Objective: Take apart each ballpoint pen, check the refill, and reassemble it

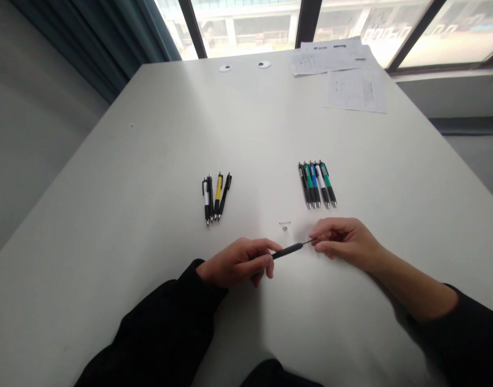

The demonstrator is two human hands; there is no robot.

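Note:
My left hand (246, 260) is closed around a black pen barrel (288, 251), which points right and slightly up. A thin dark ink refill (309, 241) sticks out of the barrel's front end. The refill's other end is pinched between the thumb and fingers of my right hand (343, 240). On the table just beyond the barrel lie a small spring (285, 222) and a small silver piece (285, 229), apparently the pen's tip. Both are apart from my hands.
Several pens (218, 199) in white, black and yellow lie at the left. Another row of pens (316, 185), green, blue, white and dark, lies at the right. Printed papers (355, 88) and two white oval pieces (264, 64) are at the white table's (169, 134) far edge, by the window.

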